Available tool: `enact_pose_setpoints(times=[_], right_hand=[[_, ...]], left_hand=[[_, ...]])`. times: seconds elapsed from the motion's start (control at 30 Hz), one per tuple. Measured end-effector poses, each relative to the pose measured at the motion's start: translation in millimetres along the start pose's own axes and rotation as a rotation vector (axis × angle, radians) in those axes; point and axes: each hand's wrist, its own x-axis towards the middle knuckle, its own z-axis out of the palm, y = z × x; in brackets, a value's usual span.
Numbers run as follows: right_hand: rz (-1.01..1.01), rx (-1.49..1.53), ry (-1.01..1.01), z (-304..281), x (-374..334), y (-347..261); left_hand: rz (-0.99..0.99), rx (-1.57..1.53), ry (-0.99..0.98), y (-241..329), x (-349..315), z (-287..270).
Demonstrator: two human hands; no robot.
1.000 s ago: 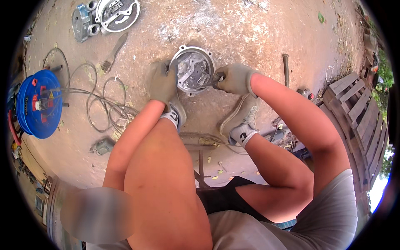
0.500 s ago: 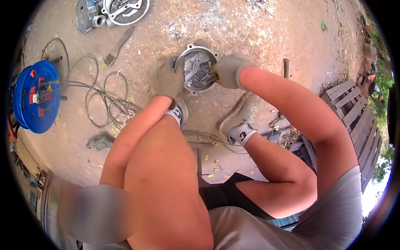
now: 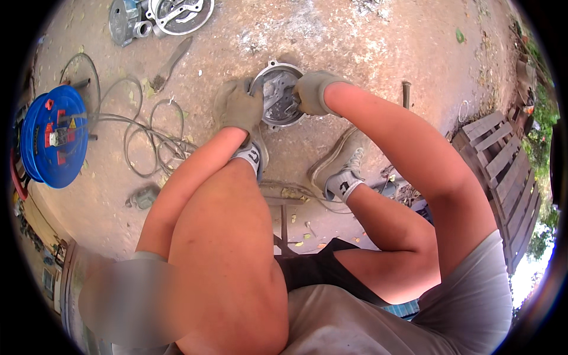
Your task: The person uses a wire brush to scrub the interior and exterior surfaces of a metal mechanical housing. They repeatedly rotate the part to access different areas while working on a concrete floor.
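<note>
A round grey cast-metal housing [image 3: 273, 123] with small lugs on its rim lies on the ground between my feet, its open side up. Greyish shapes and dirt show inside it. My left hand [image 3: 239, 105], in a grey work glove, grips the left rim, fingers wrapped over the edge. My right hand [image 3: 317, 93], gloved too, is closed at the right side of the housing, its fingertips reaching over the rim to the inside. What those fingers hold, if anything, is hidden by the glove.
A blue cable reel [image 3: 56, 136] stands at the left, its grey cable [image 3: 155, 139] looped on the ground. More metal castings [image 3: 177, 16] lie at the upper left near a flat brush-like tool [image 3: 171, 64]. A metal bar [image 3: 406, 94] and wooden pallet [image 3: 503, 165] are at the right.
My right hand has shifted left and slightly up, further over the housing. The left hand stays on the rim.
</note>
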Motion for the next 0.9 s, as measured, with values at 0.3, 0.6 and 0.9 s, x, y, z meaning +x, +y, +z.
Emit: enact_pose_setpoints(times=[0.3,0.6,0.9], right_hand=[[0.003,0.232,0.084,33,-27,-6],[0.135,0.097,0.016,10,-13,-6],[0.049,0.430,-0.041,18,-22,-10]], left_hand=[[-0.043,-0.023,-0.045,3,-3,-7],[0.090,-0.080,0.004,-11,-2,5],[0.115,-0.175,0.019,-17,2,9]])
